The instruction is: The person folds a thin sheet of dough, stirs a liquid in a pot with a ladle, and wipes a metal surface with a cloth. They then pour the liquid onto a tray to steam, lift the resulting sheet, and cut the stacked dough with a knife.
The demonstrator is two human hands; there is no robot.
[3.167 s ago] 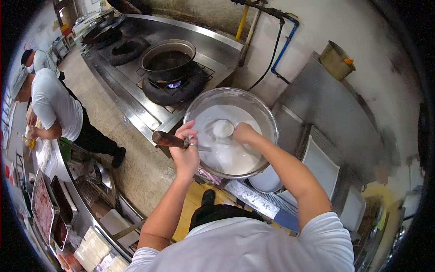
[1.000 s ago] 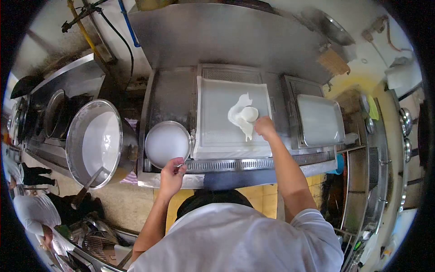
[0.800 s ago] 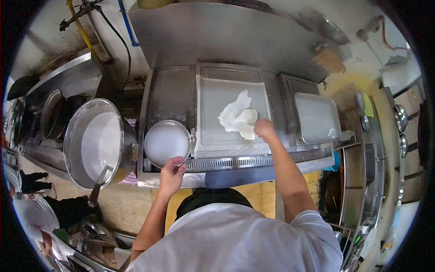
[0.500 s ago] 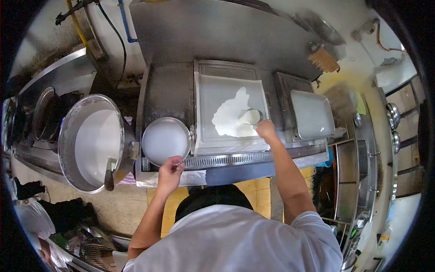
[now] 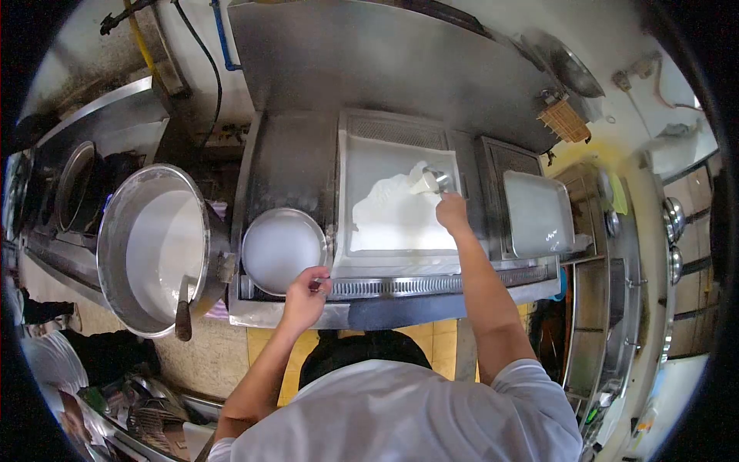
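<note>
My right hand [image 5: 453, 212] is closed round the handle of a small metal ladle [image 5: 443, 182]. The ladle is tipped, and white batter [image 5: 400, 217] runs from it over a white cloth [image 5: 431, 266] lying across a perforated steamer tray [image 5: 392, 129]. My left hand [image 5: 306, 296] has its fingers curled together at the cloth's near left corner, beside the round metal bowl [image 5: 285, 291]. What those fingers pinch is too small to make out. White liquid [image 5: 282, 248] fills much of that bowl.
To the left stands a large metal pot [image 5: 110, 262] of white liquid, a handled tool [image 5: 183, 319] leaning on its rim. A rectangular tray [image 5: 539, 212] sits on the right of the steel counter [image 5: 289, 165]. A brush [image 5: 566, 119] hangs at the back right.
My right hand and the ladle have moved away from me, toward the tray's far right. The batter has spread nearer to me across the cloth. My left hand has shifted slightly right.
</note>
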